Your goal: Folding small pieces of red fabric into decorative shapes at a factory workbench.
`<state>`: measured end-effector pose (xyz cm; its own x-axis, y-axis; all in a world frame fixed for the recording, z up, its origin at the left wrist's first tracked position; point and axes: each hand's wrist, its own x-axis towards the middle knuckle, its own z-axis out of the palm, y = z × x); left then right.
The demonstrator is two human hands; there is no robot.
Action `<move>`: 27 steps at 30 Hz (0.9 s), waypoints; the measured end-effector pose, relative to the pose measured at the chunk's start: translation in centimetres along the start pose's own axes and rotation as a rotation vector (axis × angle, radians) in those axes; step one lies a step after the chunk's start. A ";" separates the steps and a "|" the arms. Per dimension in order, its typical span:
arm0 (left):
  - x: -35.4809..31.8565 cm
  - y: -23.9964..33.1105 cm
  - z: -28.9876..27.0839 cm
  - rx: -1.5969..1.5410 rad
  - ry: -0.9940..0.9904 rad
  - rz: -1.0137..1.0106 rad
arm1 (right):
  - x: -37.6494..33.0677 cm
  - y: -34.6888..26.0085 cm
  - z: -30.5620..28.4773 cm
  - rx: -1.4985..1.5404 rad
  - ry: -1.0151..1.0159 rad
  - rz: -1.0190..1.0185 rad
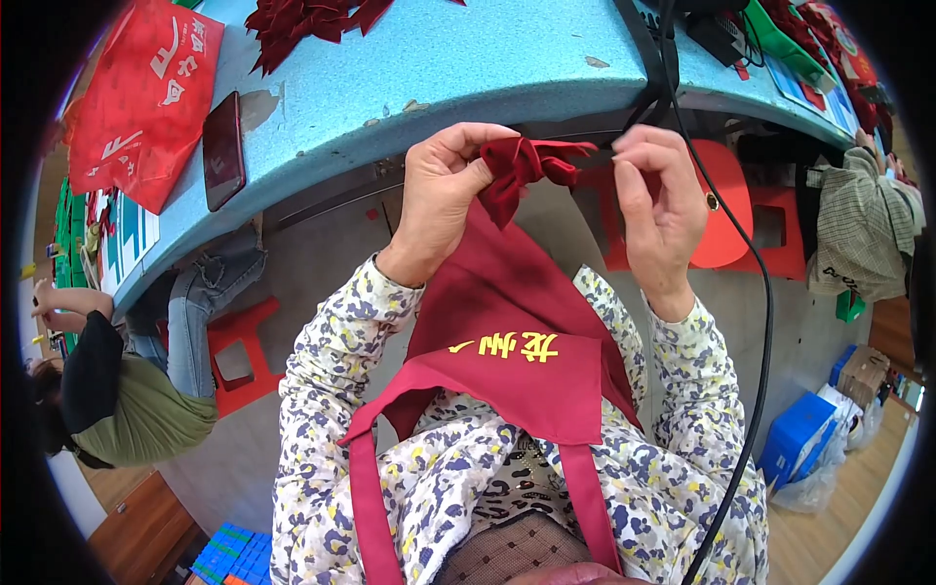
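We see our left hand (pixel 444 190) pinched closed on a gathered knot of dark red fabric, the bunched top of a red cloth bag (pixel 507 322) that hangs down from our hands over the lap. Our right hand (pixel 663 200) is closed in a narrow pinch on the other side of the same knot (pixel 531 161), its fingertips touching the fabric. The knot sits between both hands, just below the near edge of the blue table (pixel 439 68).

The bag's body bears yellow lettering, and its two straps (pixel 366 507) trail toward us, away from the table. On the table, left of the knot, lie a dark phone (pixel 223 148) and a bright red bag (pixel 146 97); a heap of dark red fabric pieces (pixel 312 19) lies farther back. A black cable (pixel 756 292) drops from the table past our right hand. Under the table stand red stools (pixel 239 351), with another person (pixel 117 390) seated to the left.
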<state>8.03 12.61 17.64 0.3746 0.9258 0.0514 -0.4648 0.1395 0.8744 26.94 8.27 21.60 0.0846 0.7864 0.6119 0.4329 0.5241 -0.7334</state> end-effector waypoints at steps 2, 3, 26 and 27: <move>0.1 0.3 0.1 -0.038 -0.001 -0.039 | -0.4 -0.3 -0.5 0.029 -0.044 0.052; 0.1 0.3 0.1 -0.078 -0.002 -0.078 | -0.7 -0.4 -0.8 0.057 -0.088 0.104; -0.3 -1.8 -2.4 -0.143 -0.030 -0.160 | -1.4 1.4 4.0 0.023 -0.205 0.184; -0.3 -1.9 -2.4 -0.097 -0.050 -0.114 | -1.4 1.4 4.2 0.148 -0.220 0.417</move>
<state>6.91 12.92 14.77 0.4673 0.8839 -0.0193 -0.4917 0.2780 0.8252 23.70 9.33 18.47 0.0253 0.9810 0.1922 0.2688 0.1786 -0.9465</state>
